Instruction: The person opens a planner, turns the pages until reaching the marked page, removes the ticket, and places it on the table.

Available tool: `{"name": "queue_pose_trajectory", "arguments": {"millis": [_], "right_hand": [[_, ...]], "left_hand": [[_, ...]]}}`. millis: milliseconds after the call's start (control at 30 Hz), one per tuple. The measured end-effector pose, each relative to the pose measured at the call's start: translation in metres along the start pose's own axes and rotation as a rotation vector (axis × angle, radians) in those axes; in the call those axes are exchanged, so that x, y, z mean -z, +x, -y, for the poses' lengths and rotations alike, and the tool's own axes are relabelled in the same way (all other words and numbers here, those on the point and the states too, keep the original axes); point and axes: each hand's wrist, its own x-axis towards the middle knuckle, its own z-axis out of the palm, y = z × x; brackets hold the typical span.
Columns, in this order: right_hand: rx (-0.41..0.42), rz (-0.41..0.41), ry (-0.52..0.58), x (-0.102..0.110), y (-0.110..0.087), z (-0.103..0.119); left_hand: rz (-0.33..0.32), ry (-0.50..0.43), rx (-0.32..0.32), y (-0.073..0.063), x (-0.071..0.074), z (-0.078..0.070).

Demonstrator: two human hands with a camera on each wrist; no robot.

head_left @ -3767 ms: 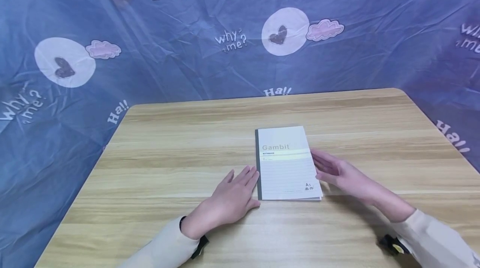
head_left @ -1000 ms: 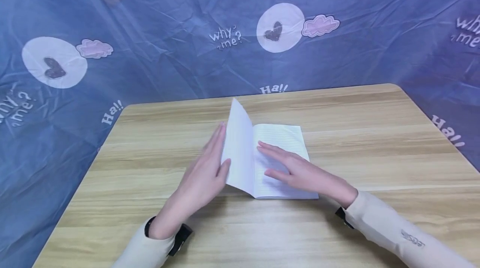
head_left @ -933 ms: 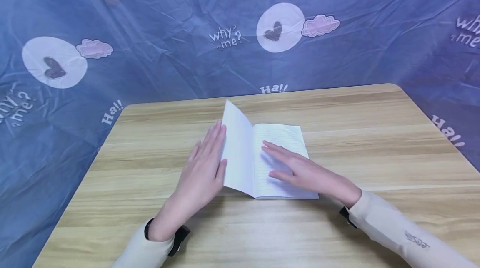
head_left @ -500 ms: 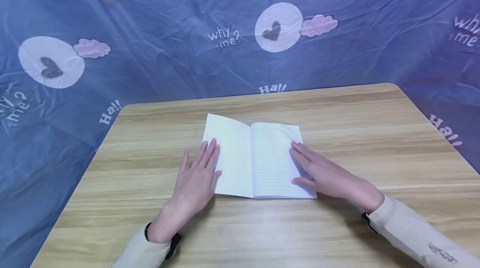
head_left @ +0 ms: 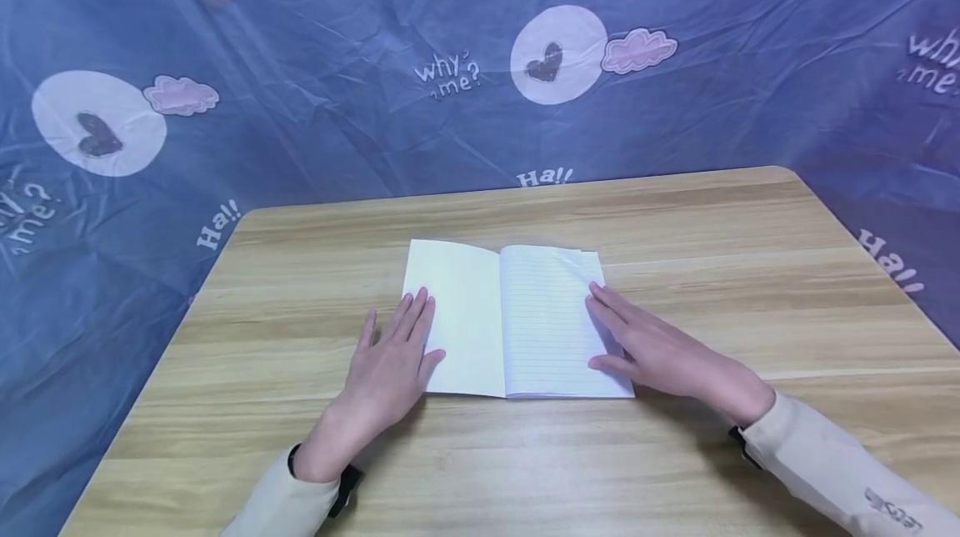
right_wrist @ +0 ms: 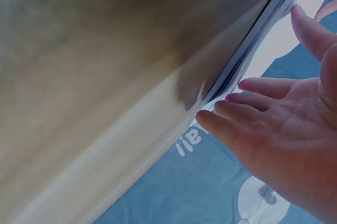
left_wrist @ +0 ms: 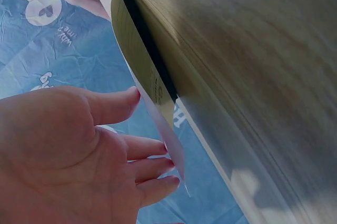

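Observation:
An opened notebook (head_left: 468,316) lies on the wooden table, its left side blank and its right page ruled with lines. My left hand (head_left: 390,362) has its fingers spread over the outer edge of the blank left side. In the left wrist view the notebook's cover (left_wrist: 139,56) bows up from the table, and my left hand's (left_wrist: 89,145) fingertips touch its edge. At the other side my right hand (head_left: 660,345) lays extended fingers on the outer edge of the lined page. The right wrist view shows my right hand (right_wrist: 284,108) beside the notebook's edge (right_wrist: 247,50), palm visible.
The pale wooden table (head_left: 315,270) extends around the notebook on every side. Behind it hangs a blue printed cloth (head_left: 337,103) with clouds, hearts and lettering. Both wrists carry black straps (head_left: 347,487) below light sleeves.
The notebook went from closed to open, its cover swinging left and lowering toward the table. My left hand moved left with it, while my right hand came over the page, then drew back right.

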Motion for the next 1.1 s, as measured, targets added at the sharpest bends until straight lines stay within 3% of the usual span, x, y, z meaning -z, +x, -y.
{"name": "queue_pose_trajectory", "arguments": {"millis": [167, 333, 600, 833, 1100], "right_hand": [[0.009, 0.025, 0.066, 0.009, 0.013, -0.004], [-0.029, 0.069, 0.175, 0.016, 0.041, -0.014], [-0.054, 0.077, 0.221, 0.022, 0.081, -0.036], [-0.044, 0.041, 0.256, 0.019, 0.099, -0.050], [-0.036, -0.019, 0.282, 0.017, 0.105, -0.053]], "left_hand": [[0.006, -0.003, 0.002, 0.000, 0.001, 0.000], [0.010, -0.008, 0.009, 0.000, 0.002, -0.001], [0.006, -0.014, 0.010, -0.001, 0.005, -0.002], [-0.009, -0.018, 0.006, -0.002, 0.004, -0.002], [0.005, -0.010, 0.005, -0.002, 0.002, 0.000]]}}
